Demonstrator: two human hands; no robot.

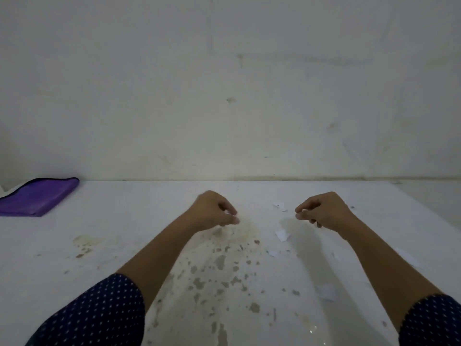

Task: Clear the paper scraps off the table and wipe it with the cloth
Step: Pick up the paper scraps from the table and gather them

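Gathering is in hand: paper scraps (282, 235) litter the desk (124, 233) (bits are pinched in the left hand (214, 211) and right hand (323, 211)); remaining pieces must be collected before the cloth (37, 198), far left, is fetched.

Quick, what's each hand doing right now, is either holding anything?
Left hand: pinching a small white paper scrap.
Right hand: curled as if pinching; cannot tell whether it holds anything.

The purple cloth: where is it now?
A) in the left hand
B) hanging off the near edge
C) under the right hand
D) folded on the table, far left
D: the purple cloth lies folded on the table at the far left, well apart from the left hand and the right hand.
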